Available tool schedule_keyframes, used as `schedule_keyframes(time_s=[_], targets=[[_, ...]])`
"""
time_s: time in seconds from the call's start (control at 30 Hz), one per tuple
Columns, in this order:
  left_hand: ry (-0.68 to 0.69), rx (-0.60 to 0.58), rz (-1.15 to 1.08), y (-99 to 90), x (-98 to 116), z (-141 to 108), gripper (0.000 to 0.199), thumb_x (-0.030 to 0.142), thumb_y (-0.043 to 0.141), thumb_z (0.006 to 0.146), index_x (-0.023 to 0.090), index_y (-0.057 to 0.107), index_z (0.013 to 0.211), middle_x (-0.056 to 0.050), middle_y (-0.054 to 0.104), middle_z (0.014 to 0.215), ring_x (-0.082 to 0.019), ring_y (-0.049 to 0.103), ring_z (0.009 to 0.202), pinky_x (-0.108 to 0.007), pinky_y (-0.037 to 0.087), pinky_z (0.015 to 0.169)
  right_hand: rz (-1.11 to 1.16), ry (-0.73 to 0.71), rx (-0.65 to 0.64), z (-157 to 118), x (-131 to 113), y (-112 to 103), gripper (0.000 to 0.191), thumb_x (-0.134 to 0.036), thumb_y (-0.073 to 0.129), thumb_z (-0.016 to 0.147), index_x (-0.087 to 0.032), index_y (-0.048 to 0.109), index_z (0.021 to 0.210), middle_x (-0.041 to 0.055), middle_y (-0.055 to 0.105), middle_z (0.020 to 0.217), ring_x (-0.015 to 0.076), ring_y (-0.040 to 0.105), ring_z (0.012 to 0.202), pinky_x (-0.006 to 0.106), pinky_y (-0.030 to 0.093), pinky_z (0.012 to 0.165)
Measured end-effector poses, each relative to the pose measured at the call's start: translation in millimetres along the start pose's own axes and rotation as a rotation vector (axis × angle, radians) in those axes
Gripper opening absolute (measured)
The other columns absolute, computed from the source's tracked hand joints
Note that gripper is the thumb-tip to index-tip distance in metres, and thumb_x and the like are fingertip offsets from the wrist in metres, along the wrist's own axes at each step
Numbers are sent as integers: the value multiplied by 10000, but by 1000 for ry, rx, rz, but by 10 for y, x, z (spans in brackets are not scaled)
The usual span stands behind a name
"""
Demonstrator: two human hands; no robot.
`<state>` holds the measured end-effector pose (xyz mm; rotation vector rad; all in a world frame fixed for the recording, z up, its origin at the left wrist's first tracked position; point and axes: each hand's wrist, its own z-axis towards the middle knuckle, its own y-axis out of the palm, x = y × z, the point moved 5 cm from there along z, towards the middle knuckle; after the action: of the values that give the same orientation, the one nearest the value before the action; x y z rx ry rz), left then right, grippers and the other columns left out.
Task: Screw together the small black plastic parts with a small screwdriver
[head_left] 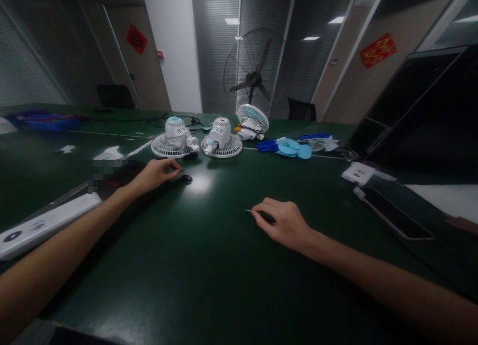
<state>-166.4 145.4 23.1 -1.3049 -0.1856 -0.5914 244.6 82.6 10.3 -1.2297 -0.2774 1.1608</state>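
Observation:
My right hand (pixel 282 219) is closed around the dark handle of a small screwdriver (pixel 268 216), its thin metal tip pointing left above the green table (pixel 209 265). At the left, my left hand (pixel 159 174) has its thumb and fingers pinched together. Something small and dark shows at those fingertips, too small to name. Just to the right of them a small black part (pixel 185 178) lies on the table.
Two white fan heads (pixel 178 137) (pixel 222 138) lie face down beyond my hands, a third (pixel 253 122) behind them. Blue fan blades (pixel 293 148) are right of these. A phone (pixel 394 213) lies right, a white box (pixel 48 223) left. A large monitor (pixel 418 106) stands right.

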Motion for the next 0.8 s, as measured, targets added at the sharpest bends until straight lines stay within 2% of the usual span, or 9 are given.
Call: schedule_keyframes(time_s=[0.1,0.2,0.3,0.4,0.53,0.8], targets=[[13,-26,-62,-14,47,1,420,584,660,920,191,738,1047,-99,756,1112,-264,700,984,-387,560,878,-9,4,5,-8,2,-1,166,-198,603,1033,-163,737,1125,52,723,1003,134,669,779,251,567,657],[24,-105,-86,19,31,0,424,579,661,931,223,744,1146,-89,741,1196,-263,699,1024,-390,572,889,-20,5,8,-4,5,5,166,-205,602,1035,-163,738,1122,52,723,1008,134,670,780,251,566,660],[44,-133,-72,43,27,-2,460,583,653,937,242,736,1236,-88,732,1235,-269,696,1039,-400,579,893,-25,7,9,4,9,12,169,-205,601,1035,-162,736,1126,52,724,999,133,670,773,247,565,654],[111,-127,-41,56,84,-1,438,564,626,959,232,749,1216,-91,727,1230,-277,682,1078,-406,568,924,-31,16,15,5,20,13,161,-198,605,1028,-165,739,1111,54,725,992,139,671,775,252,566,658],[150,-116,-25,75,105,5,417,563,613,967,241,761,1186,-90,724,1222,-270,679,1064,-383,568,890,-36,26,23,-22,39,19,168,-224,597,1040,-183,736,1125,52,731,1015,142,678,798,259,573,685],[87,-157,-100,90,51,13,385,539,623,963,241,757,1166,-88,731,1217,-255,691,1057,-380,574,877,-37,25,21,-42,38,27,172,-238,591,1050,-181,731,1132,49,732,1020,135,681,800,247,574,676]])
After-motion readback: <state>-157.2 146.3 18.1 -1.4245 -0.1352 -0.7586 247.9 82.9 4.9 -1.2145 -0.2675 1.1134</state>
